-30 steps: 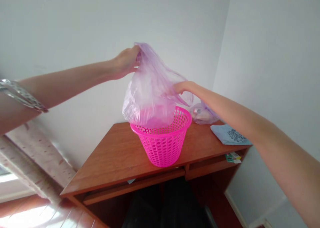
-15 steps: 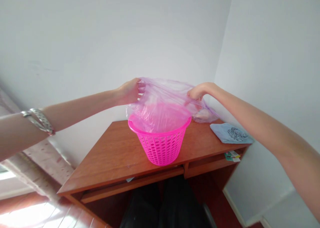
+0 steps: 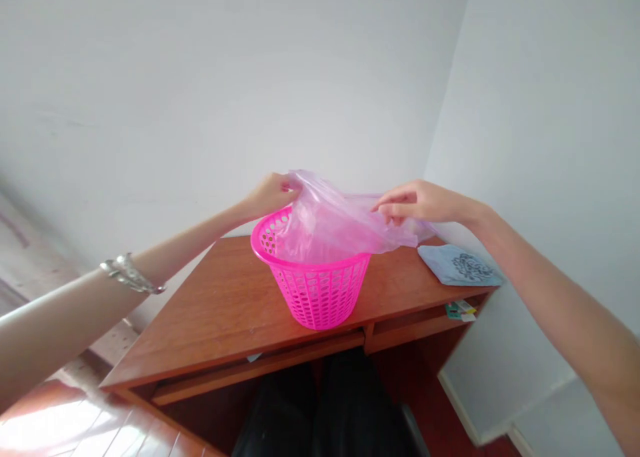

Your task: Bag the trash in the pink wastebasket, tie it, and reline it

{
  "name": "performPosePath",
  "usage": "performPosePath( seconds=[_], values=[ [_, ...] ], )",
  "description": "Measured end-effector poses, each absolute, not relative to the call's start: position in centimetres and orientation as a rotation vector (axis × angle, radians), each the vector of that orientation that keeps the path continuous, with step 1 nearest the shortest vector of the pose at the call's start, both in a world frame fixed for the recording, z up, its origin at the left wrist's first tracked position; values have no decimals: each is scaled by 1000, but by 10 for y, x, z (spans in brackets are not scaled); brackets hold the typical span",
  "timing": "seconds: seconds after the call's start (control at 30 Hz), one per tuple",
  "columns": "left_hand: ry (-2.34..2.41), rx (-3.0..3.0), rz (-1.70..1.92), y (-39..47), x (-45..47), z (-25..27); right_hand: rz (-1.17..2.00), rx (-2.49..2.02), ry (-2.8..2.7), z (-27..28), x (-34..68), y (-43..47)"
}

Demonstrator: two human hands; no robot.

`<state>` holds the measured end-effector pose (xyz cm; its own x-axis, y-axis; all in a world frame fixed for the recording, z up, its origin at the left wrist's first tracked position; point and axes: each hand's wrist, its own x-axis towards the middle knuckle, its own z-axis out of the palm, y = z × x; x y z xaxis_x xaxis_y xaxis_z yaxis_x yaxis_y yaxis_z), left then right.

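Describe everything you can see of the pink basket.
The pink basket looks like plastic: bright pink, round, its wall pierced with rows of holes, tapering from a wide rim to a narrower base. It stands upright on the brown desk, near its front edge. A thin, translucent purple bag hangs partly inside and overlaps the right side of the rim. Whether the left hand touches the rim is unclear.

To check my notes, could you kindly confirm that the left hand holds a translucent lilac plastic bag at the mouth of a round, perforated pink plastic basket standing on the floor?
Not quite: the head view shows the basket standing on a brown wooden desk; the left hand holds the bag at the basket's mouth.
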<state>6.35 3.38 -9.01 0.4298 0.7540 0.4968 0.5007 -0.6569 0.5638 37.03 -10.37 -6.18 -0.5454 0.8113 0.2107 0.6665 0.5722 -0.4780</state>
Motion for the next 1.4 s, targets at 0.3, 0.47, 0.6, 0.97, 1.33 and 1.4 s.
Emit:
performPosePath(
  seconds=[0.3,0.47,0.6,0.97,1.33,1.4],
  values=[
    [1099,3074,1229,-43,-39,-112,-314,-1193,-2408,-161,378,-143],
    [965,2951,1111,-79,-61,-140,-403,-1144,-2402,-182,387,-144],
    [942,2884,951,-90,-70,-165,-780,-1106,-2357,-197,390,-135],
    [1266,2433,1244,-110,-74,-183,-813,-793,-2388,-207,387,-128],
    [1521,2609,1263,-34,-44,-152,-528,-1170,-1971,-187,384,-67],
    [1561,2608,1214,-16,-40,-149,-468,-1244,-1903,-184,384,-49]
  ],
)
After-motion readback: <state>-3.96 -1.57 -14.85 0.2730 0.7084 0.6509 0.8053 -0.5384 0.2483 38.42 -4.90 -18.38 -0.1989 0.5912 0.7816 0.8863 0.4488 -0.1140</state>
